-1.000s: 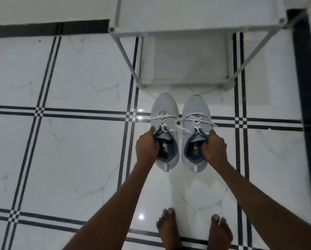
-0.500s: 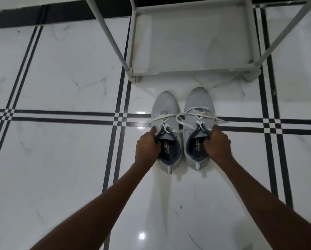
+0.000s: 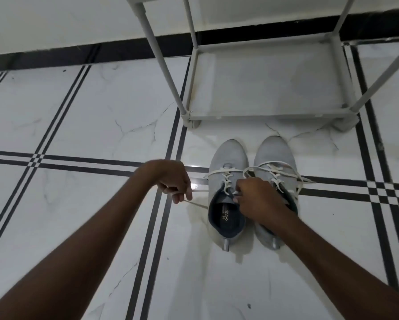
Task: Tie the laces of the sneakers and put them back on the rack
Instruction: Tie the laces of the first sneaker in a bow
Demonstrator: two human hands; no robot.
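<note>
Two light grey sneakers stand side by side on the floor, toes toward the rack: the left sneaker [image 3: 226, 162] and the right sneaker [image 3: 274, 153]. Both have loose white laces. My left hand [image 3: 173, 179] is left of the left sneaker, pinching a lace end [image 3: 197, 205] pulled out sideways. My right hand [image 3: 256, 199] rests over the gap between the shoes, fingers closed on the other lace at the left sneaker's tongue. It hides part of the right sneaker's opening. The white shoe rack [image 3: 263, 116] stands just beyond the toes.
White marble floor tiles with black double stripes [image 3: 78, 160] surround the shoes. A black skirting band [image 3: 55, 56] runs along the wall behind. The rack's slanted poles [image 3: 161, 63] rise at left and right of its bottom shelf.
Both hands have left the sneakers' collars. The left hand moved out to the left pulling a lace; the right hand shifted onto the left sneaker's laces. The view moved closer to the floor.
</note>
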